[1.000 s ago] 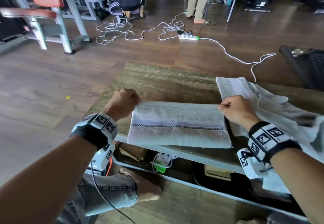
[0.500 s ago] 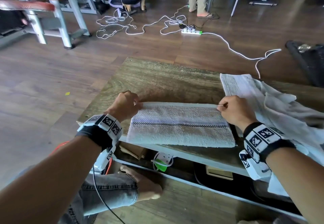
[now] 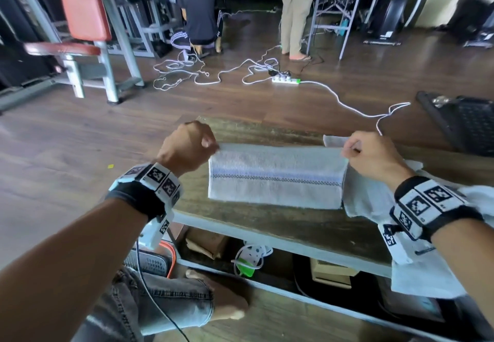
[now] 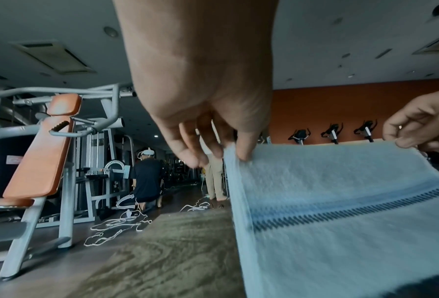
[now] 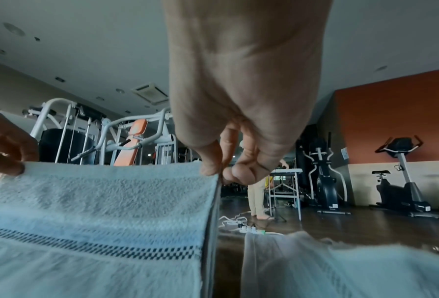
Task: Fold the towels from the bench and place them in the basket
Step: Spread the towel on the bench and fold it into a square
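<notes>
A white towel (image 3: pixel 275 181) with a dark checked stripe hangs folded in the air over the wooden bench (image 3: pixel 280 218), stretched between both hands. My left hand (image 3: pixel 192 146) pinches its upper left corner; the left wrist view shows thumb and fingers (image 4: pixel 244 149) closed on the towel (image 4: pixel 340 211) edge. My right hand (image 3: pixel 366 154) pinches the upper right corner, with thumb and forefinger (image 5: pixel 210 161) clamped on the towel (image 5: pixel 98 211). More white towels (image 3: pixel 379 202) lie heaped on the bench under my right wrist. The dark basket (image 3: pixel 465 122) stands on the floor at the right.
White cables and a power strip (image 3: pixel 286 80) lie on the floor beyond the bench. A red-padded gym bench (image 3: pixel 83 20) stands far left. One person crouches (image 3: pixel 200 12) and another stands (image 3: pixel 294 9) further back. Boxes and a plug lie under the bench; my knee (image 3: pixel 165 304) is below.
Both hands have lifted the towel's far edge off the bench and away from me, so the towel now hangs stretched in the air. The camera view has tilted up.
</notes>
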Demonstrator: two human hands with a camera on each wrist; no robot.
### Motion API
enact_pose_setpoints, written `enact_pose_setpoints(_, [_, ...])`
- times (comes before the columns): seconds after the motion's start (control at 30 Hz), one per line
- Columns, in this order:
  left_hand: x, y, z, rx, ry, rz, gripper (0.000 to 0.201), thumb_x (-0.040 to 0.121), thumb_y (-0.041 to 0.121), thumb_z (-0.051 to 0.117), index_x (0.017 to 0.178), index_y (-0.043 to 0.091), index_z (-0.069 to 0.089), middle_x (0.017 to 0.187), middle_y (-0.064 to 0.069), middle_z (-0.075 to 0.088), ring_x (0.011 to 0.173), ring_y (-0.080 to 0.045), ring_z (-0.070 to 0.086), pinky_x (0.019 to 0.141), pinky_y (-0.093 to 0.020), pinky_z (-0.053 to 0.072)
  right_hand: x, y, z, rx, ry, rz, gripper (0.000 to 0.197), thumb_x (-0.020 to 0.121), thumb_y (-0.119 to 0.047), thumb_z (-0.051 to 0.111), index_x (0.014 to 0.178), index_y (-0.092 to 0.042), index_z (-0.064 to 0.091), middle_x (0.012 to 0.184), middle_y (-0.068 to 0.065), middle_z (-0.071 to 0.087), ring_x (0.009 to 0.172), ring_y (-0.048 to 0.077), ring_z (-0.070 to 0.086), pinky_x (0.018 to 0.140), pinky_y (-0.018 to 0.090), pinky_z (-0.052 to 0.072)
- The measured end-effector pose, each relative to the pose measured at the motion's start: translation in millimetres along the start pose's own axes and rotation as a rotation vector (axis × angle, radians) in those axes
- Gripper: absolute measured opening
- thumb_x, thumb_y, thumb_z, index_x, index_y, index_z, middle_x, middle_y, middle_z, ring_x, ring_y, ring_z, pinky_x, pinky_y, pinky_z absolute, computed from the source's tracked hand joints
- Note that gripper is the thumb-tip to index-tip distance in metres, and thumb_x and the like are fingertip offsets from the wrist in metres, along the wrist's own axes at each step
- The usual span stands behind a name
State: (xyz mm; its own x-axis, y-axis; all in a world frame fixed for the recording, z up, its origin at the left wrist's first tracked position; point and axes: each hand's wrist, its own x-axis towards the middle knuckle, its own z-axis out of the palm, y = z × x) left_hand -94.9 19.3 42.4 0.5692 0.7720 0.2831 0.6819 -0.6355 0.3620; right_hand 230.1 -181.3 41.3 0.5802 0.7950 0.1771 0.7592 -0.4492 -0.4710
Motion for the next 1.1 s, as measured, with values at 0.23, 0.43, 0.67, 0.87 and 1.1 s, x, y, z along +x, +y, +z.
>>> enact_pose_setpoints(0.23, [-40.6,3.3,-19.1,-0.098,0.377,0.148,0.02,0.081,0.037,0.075,0.095,0.029,0.063,0.101,0.006,0.057,0.089,-0.025,0.061,0.07,-0.04,0.054,-46.0,-3.4,-16.0,0.269,0.291,-0.17,0.007,0.091,-0.008,0.065,0.093,-0.014,0.064,0.082,0.001,0.066,0.072,0.017,0.061,0.06,0.01,0.037])
enact_pose_setpoints(0.43, [-115.3,-26.9,41.6,0.002,-0.177,-0.11,0.032,0.069,0.024,0.084,0.095,0.03,0.068,0.105,0.001,0.053,0.101,-0.018,0.053,0.09,-0.032,0.046,-107.5,47.0,39.4,0.099,-0.23,-0.048,0.021,0.084,-0.009,0.076,0.089,-0.026,0.063,0.094,-0.001,0.069,0.084,0.012,0.064,0.074,0.024,0.049])
enact_pose_setpoints(0.67, [-140.2,-16.7,75.0,-0.131,-0.047,-0.428,0.021,0.082,0.034,0.071,0.091,0.016,0.072,0.1,-0.008,0.068,0.097,-0.027,0.062,0.085,-0.034,0.05,-123.7,48.3,68.0,0.06,-0.079,0.114,0.012,0.088,-0.018,0.065,0.077,-0.015,0.067,0.077,-0.001,0.07,0.077,0.019,0.066,0.068,0.03,0.052])
enact_pose_setpoints(0.87, [-135.6,-3.3,73.7,-0.169,-0.118,-0.626,0.042,0.081,0.038,0.071,0.053,0.013,0.051,0.066,-0.005,0.058,0.067,-0.027,0.06,0.062,-0.028,0.043,-127.1,39.7,70.9,0.101,-0.099,0.198,0.039,0.092,-0.026,0.066,0.058,-0.013,0.051,0.051,-0.001,0.051,0.05,0.014,0.049,0.048,0.024,0.034])
enact_pose_setpoints(1.1, [-129.2,-9.7,81.4,-0.221,-0.203,-0.68,0.052,0.08,0.054,0.068,0.084,0.002,0.065,0.077,-0.011,0.066,0.07,-0.024,0.062,0.057,-0.027,0.043,-127.4,39.6,71.8,0.104,-0.088,0.169,0.048,0.093,-0.026,0.067,0.054,-0.016,0.041,0.049,-0.003,0.042,0.047,0.013,0.041,0.046,0.027,0.03])
